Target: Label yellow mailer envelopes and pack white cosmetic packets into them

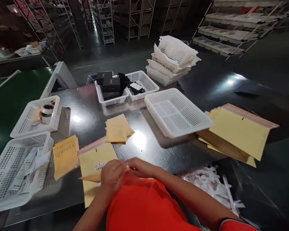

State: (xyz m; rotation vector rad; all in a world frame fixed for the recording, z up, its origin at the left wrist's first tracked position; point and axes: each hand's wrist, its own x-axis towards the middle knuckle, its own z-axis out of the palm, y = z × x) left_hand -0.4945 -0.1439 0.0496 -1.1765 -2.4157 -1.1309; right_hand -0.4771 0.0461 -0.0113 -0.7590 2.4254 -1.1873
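Pinching close together just in front of the red shirt (139, 205), both hands meet at the fingertips over the near edge of the metal bench (86, 120). The left hand (112, 175) is curled closed on a small tan envelope (92, 177), whose pointed end sticks out to the left above a large yellow mailer (106, 154) with a barcode label. The right hand (138, 166) has its fingers bent against the left; whether it grips anything cannot be told. Left of the mailer lies a stack of orange-tan envelopes (66, 157), beside a white basket of printed slips (42, 141). Small brown envelopes (116, 130) sit beyond the mailer, and an empty white tray (167, 120) stands farther right, near a pile of yellow mailers (240, 128).
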